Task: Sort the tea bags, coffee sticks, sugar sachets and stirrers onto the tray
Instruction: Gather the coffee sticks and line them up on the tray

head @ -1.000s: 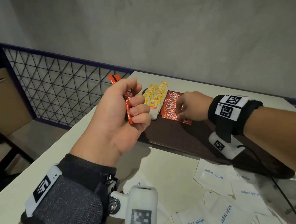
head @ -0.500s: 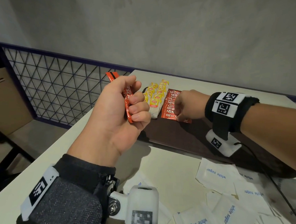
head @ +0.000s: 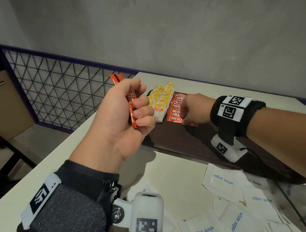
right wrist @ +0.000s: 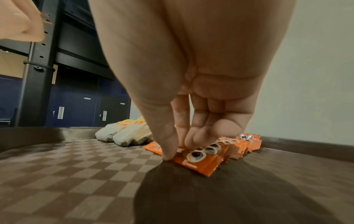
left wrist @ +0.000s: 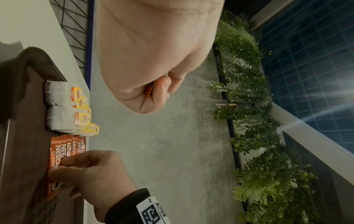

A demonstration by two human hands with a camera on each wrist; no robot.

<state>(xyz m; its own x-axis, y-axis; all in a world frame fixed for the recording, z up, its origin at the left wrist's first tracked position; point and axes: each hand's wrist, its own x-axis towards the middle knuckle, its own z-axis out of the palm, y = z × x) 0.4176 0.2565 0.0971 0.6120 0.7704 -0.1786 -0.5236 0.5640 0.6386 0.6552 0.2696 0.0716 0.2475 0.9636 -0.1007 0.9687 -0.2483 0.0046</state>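
Note:
My left hand [head: 131, 115] is raised above the table's left part and grips a red coffee stick [head: 131, 101] in its curled fingers. On the dark brown tray [head: 190, 142] lie rows of yellow-tagged tea bags [head: 161, 102] and, right of them, a row of red coffee sticks [head: 175, 108]. My right hand [head: 192, 110] is down on the nearest coffee stick [right wrist: 193, 160]; thumb and fingertips [right wrist: 170, 150] pinch its edge against the tray. White sugar sachets [head: 223, 181] lie scattered on the table in front of the tray.
The tray [right wrist: 57, 174] has a checkered floor and a low rim. A cream table [head: 45, 167] ends at the left beside a black mesh railing [head: 55, 92]. A grey wall stands behind. A cable [head: 268, 170] runs from my right wrist across the sachets.
My right hand has slid slightly toward me along the coffee stick row, still low on the tray. My left hand has held its stick almost still.

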